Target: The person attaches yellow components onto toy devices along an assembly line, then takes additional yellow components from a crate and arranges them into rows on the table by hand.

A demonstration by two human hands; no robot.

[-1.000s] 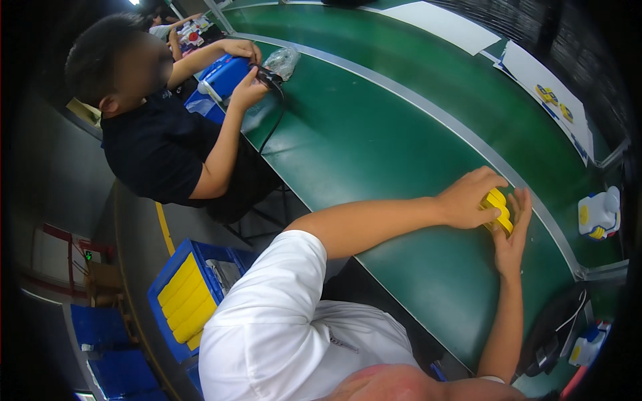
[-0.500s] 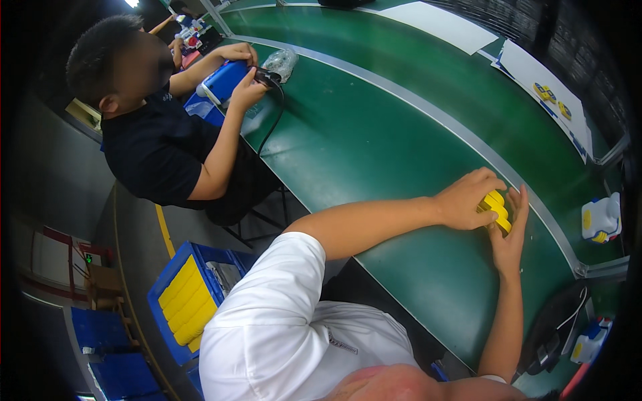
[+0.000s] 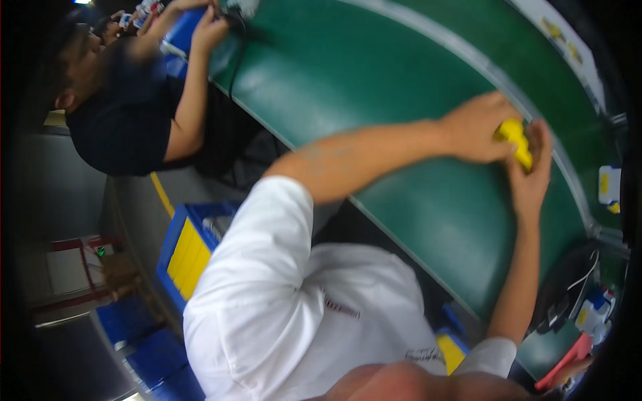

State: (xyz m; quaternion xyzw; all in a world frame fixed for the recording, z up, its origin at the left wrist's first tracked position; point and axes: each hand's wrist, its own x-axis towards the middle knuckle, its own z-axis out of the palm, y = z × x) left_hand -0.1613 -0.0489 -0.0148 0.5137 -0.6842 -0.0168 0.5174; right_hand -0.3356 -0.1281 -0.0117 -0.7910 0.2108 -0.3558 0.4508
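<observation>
A yellow lobed piece (image 3: 515,142) is held between my two hands above the green table, to the right of centre. From the left, my left hand (image 3: 476,130) closes its fingers on the piece. On the other side, my right hand (image 3: 533,164) grips it too, thumb low and fingers raised along its far side. Fingers cover part of the piece, and motion blur hides its finer details.
A co-worker in black (image 3: 120,113) sits at the left, handling a blue object (image 3: 186,32). Behind my left arm stands a blue crate (image 3: 167,271) with yellow pieces. The green table (image 3: 414,200) holds a white-and-yellow item (image 3: 609,187) and a black item (image 3: 565,284) at right.
The whole view has shifted and blurred, with the table and co-worker now higher in the picture. Both hands still hold the yellow piece, which looks slightly turned.
</observation>
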